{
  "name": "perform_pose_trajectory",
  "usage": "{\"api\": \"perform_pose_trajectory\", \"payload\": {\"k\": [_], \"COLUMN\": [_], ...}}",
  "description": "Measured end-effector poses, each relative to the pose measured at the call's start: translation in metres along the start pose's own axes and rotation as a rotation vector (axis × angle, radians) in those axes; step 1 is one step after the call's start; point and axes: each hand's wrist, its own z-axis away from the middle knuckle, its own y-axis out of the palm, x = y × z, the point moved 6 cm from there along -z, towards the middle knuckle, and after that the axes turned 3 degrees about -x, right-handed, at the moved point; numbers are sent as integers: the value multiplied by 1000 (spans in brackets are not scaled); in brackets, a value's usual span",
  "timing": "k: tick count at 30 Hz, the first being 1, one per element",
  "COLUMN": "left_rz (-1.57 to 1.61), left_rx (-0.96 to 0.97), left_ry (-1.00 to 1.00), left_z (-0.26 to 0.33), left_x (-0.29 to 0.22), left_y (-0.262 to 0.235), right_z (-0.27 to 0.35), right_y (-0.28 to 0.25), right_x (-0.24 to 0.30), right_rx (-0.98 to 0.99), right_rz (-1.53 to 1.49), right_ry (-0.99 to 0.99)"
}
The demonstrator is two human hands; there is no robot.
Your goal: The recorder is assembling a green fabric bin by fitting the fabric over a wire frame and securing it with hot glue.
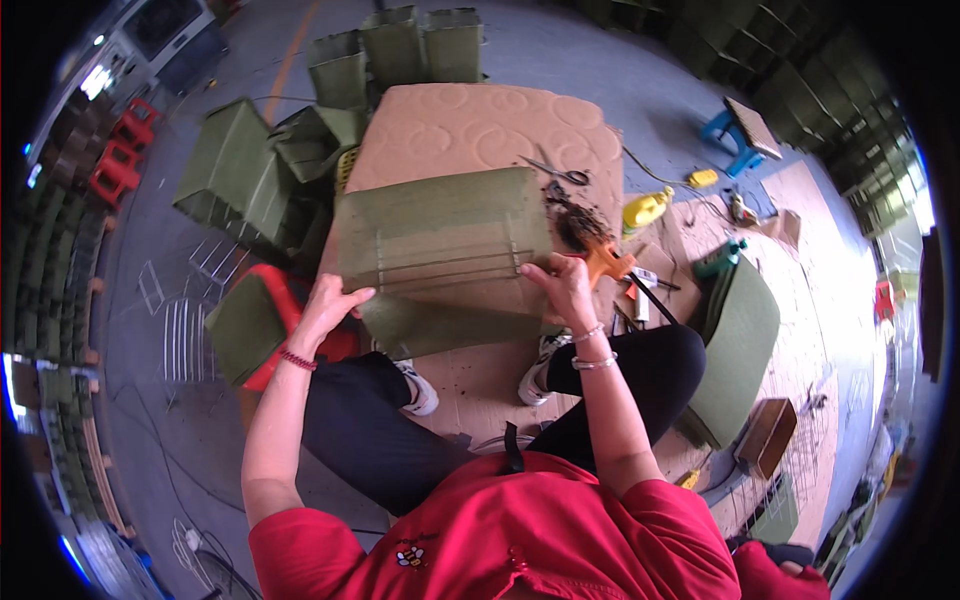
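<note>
A green woven-looking sheet [440, 220] lies over the cardboard-topped work surface, and a thin wire frame [450, 268] runs across it. Its near part [450, 325] hangs down toward my knees. My left hand [335, 308] grips the left side at the fold, thumb along the wire's end. On the right side, my right hand [562, 288] pinches the edge by the frame's other end. Just right of that hand is an orange glue gun [604, 262], beside a dark clump of debris [580, 225]. Scissors [560, 172] rest beyond the sheet's far right corner.
Green box-shaped covers [235, 175] stand at the left, with others [390, 50] behind. A red stool [275, 300] is by my left knee. Stacked green sheets [740, 350] lie right. A yellow bottle [645, 210], blue stool [738, 135] and wire frames [187, 340] stand around.
</note>
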Motion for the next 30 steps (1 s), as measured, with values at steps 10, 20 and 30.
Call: {"api": "perform_pose_trajectory", "payload": {"k": [10, 20, 30], "left_rz": [-264, -337, -265], "left_rx": [-40, -162, 41], "left_ry": [-24, 51, 179], "left_z": [-5, -7, -66], "left_x": [-1, 4, -46], "left_y": [-1, 0, -57], "right_z": [0, -1, -81], "right_y": [3, 12, -25], "right_x": [11, 0, 81], "right_rx": [-107, -134, 148], "right_rz": [-3, -164, -42], "right_ry": [-135, -142, -143]}}
